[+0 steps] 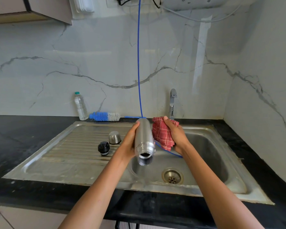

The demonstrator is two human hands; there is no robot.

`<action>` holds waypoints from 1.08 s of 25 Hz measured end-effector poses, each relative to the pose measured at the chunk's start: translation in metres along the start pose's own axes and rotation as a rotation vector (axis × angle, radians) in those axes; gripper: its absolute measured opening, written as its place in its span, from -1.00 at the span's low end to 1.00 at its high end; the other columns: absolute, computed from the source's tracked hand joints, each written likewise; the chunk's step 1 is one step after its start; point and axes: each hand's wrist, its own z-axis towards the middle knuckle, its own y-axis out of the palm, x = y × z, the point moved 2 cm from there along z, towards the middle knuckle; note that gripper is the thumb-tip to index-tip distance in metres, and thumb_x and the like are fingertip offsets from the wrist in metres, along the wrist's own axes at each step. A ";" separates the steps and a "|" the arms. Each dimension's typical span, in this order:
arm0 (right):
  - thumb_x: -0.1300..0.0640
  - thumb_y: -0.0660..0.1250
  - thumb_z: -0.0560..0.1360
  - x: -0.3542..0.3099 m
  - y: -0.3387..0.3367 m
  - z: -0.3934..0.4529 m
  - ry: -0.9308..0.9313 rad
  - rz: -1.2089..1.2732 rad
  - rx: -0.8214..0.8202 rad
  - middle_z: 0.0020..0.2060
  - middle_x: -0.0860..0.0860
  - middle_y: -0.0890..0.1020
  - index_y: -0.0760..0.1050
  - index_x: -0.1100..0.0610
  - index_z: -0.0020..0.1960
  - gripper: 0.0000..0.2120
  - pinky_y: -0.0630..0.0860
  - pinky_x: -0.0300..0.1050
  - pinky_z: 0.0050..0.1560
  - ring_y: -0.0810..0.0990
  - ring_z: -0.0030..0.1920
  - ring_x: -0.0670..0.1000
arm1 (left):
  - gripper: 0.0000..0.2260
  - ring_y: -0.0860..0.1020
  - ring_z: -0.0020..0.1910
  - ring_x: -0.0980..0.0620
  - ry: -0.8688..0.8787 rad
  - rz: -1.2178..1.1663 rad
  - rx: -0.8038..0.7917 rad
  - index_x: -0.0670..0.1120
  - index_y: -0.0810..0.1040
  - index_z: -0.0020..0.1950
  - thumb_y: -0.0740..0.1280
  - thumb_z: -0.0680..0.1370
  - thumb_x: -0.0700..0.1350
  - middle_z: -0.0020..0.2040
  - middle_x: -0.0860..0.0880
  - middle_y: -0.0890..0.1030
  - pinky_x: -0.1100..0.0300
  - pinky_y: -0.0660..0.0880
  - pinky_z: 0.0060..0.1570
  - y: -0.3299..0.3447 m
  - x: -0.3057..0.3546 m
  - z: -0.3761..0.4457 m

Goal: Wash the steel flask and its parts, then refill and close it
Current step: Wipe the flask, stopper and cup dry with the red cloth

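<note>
I hold the steel flask (144, 140) over the sink basin (210, 156), lying nearly level with its open mouth toward me. My left hand (130, 142) grips its left side. My right hand (175, 135) holds a red checked cloth (162, 134) against the flask's right side. The steel cup lid (114, 137) stands upside down on the draining board (69, 149). The black stopper (103, 147) sits just in front of it, to the left.
A blue and white bottle brush (105, 116) lies at the back of the black counter (15, 138), beside a clear plastic water bottle (80, 106). The tap (172, 103) rises behind the basin. A thin blue tube (139, 63) hangs down the wall into the sink.
</note>
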 end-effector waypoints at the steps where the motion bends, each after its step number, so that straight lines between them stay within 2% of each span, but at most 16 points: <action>1: -0.04 0.39 0.59 -0.001 0.002 -0.006 -0.064 -0.059 -0.007 0.02 0.22 0.72 0.59 0.20 0.18 -0.68 0.68 -0.03 -0.12 0.75 -0.07 0.15 | -0.42 0.67 -0.10 -0.21 0.017 -0.070 0.072 -0.30 0.47 0.34 0.37 0.60 0.18 0.04 -0.27 0.64 -0.08 0.65 -0.11 -0.002 0.003 0.007; 2: -0.02 0.38 0.60 -0.002 0.005 -0.012 -0.167 -0.178 -0.026 0.06 0.15 0.73 0.60 0.14 0.23 -0.70 0.67 -0.08 -0.03 0.74 0.02 0.10 | -0.46 0.67 -0.05 -0.21 0.013 -0.140 0.133 -0.30 0.47 0.34 0.39 0.60 0.12 0.07 -0.27 0.65 -0.08 0.64 -0.08 -0.005 0.006 0.011; 4: 0.05 0.36 0.63 0.001 0.009 -0.025 -0.438 -0.457 -0.125 0.20 -0.06 0.69 0.56 0.03 0.37 -0.68 0.57 -0.18 0.22 0.66 0.22 -0.04 | -0.67 0.66 -0.16 -0.15 0.020 -0.140 0.178 -0.29 0.53 0.19 0.38 0.56 -0.07 -0.06 -0.23 0.65 -0.02 0.61 -0.12 -0.004 0.009 0.011; 6: 0.08 0.35 0.64 0.010 0.010 -0.036 -0.561 -0.606 -0.252 0.34 -0.16 0.59 0.47 -0.02 0.47 -0.59 0.45 -0.16 0.39 0.55 0.36 -0.12 | -0.87 0.62 -0.35 0.00 0.028 -0.076 0.088 -0.20 0.50 0.01 0.37 0.48 -0.26 -0.26 -0.14 0.58 0.13 0.59 -0.28 0.002 0.010 0.000; 7: 0.09 0.37 0.63 0.013 0.009 -0.039 -0.592 -0.656 -0.311 0.40 -0.16 0.54 0.41 -0.02 0.52 -0.53 0.40 -0.14 0.43 0.49 0.42 -0.12 | -0.86 0.61 -0.44 0.12 -0.033 -0.164 0.030 -0.14 0.45 -0.07 0.34 0.52 -0.36 -0.32 -0.07 0.56 0.25 0.56 -0.36 0.005 0.008 0.002; 8: 0.10 0.39 0.62 0.016 0.008 -0.041 -0.625 -0.711 -0.364 0.46 -0.13 0.48 0.34 -0.02 0.57 -0.45 0.36 -0.12 0.47 0.43 0.47 -0.11 | -0.73 0.56 -0.52 0.25 -0.077 -0.275 -0.022 -0.09 0.39 -0.14 0.26 0.59 -0.44 -0.35 0.00 0.55 0.38 0.50 -0.44 0.012 0.009 -0.008; 10: 0.07 0.46 0.58 0.021 0.010 -0.045 -0.686 -0.854 -0.419 0.55 -0.12 0.35 0.22 -0.02 0.62 -0.31 0.27 -0.16 0.52 0.31 0.54 -0.12 | -0.68 0.55 -0.58 0.24 -0.033 -0.214 0.010 -0.11 0.40 -0.16 0.08 0.69 -0.42 -0.40 -0.03 0.57 0.36 0.48 -0.53 0.001 0.005 -0.004; 11: 0.04 0.48 0.55 0.023 0.013 -0.046 -0.702 -0.895 -0.393 0.56 -0.15 0.31 0.20 -0.04 0.62 -0.26 0.24 -0.20 0.52 0.27 0.55 -0.15 | -0.71 0.62 -0.50 0.13 0.020 -0.028 0.141 -0.14 0.46 -0.12 0.07 0.72 -0.34 -0.38 -0.07 0.61 0.29 0.52 -0.50 -0.003 0.001 0.005; 12: 0.00 0.50 0.53 0.026 0.015 -0.046 -0.707 -0.894 -0.334 0.55 -0.18 0.32 0.22 -0.07 0.61 -0.25 0.26 -0.23 0.51 0.28 0.54 -0.18 | -0.75 0.65 -0.41 0.03 0.016 0.014 0.190 -0.16 0.52 -0.08 0.11 0.72 -0.24 -0.35 -0.10 0.63 0.23 0.55 -0.46 0.000 0.000 0.006; 14: -0.05 0.52 0.49 0.025 0.019 -0.045 -0.672 -0.789 -0.203 0.46 -0.25 0.44 0.27 -0.17 0.56 -0.27 0.38 -0.21 0.43 0.42 0.45 -0.21 | -0.65 0.66 -0.36 -0.03 0.038 0.066 0.204 -0.14 0.59 -0.10 0.13 0.72 0.00 -0.31 -0.12 0.67 0.22 0.55 -0.41 0.006 0.000 0.009; 16: -0.07 0.53 0.47 0.018 0.020 -0.039 -0.548 -0.596 -0.121 0.31 -0.29 0.56 0.30 -0.32 0.49 -0.32 0.50 -0.20 0.30 0.55 0.30 -0.22 | -0.43 0.71 -0.14 -0.03 0.180 0.261 0.184 -0.06 0.67 0.04 -0.01 0.70 0.28 -0.13 -0.09 0.74 0.14 0.60 -0.18 0.008 -0.001 0.015; 17: -0.06 0.53 0.48 0.013 0.020 -0.033 -0.491 -0.484 -0.076 0.27 -0.25 0.60 0.33 -0.31 0.47 -0.35 0.54 -0.15 0.27 0.59 0.26 -0.19 | -0.37 0.70 -0.01 0.00 0.237 0.395 0.151 0.04 0.67 0.15 -0.07 0.64 0.40 -0.01 -0.04 0.75 0.09 0.61 -0.03 0.010 -0.003 0.012; 19: -0.01 0.51 0.50 0.003 0.016 -0.017 -0.383 -0.270 -0.003 0.27 -0.08 0.61 0.35 -0.13 0.50 -0.37 0.59 -0.04 0.23 0.64 0.22 -0.07 | -0.41 0.66 0.15 0.07 0.356 0.656 0.089 0.24 0.57 0.32 -0.03 0.56 0.51 0.17 0.06 0.70 0.01 0.57 0.21 0.012 -0.003 0.010; 21: 0.03 0.51 0.51 -0.009 0.017 -0.009 -0.236 -0.091 0.049 0.23 0.08 0.64 0.40 0.02 0.45 -0.44 0.65 -0.03 0.10 0.70 0.12 0.01 | -0.52 0.66 0.16 0.12 0.457 0.744 0.069 0.21 0.48 0.39 0.19 0.57 0.41 0.20 0.09 0.68 -0.05 0.57 0.26 0.009 -0.003 0.014; 24: 0.12 0.46 0.55 -0.012 0.032 -0.007 -0.143 0.034 0.039 -0.01 0.16 0.73 0.59 0.14 0.18 -0.77 0.68 -0.07 -0.15 0.75 -0.09 0.07 | -0.52 0.69 0.09 0.06 0.576 0.717 0.108 0.08 0.48 0.40 0.44 0.54 0.20 0.16 0.04 0.69 -0.12 0.60 0.21 0.002 0.006 0.009; 27: 0.09 0.48 0.54 -0.004 0.049 -0.006 -0.112 0.064 -0.005 0.03 0.18 0.73 0.63 0.18 0.21 -0.71 0.65 0.17 0.13 0.73 0.06 0.19 | -0.43 0.68 0.11 0.07 0.658 0.752 0.223 0.11 0.44 0.43 0.50 0.48 0.20 0.18 0.06 0.67 -0.04 0.61 0.17 -0.017 0.023 0.007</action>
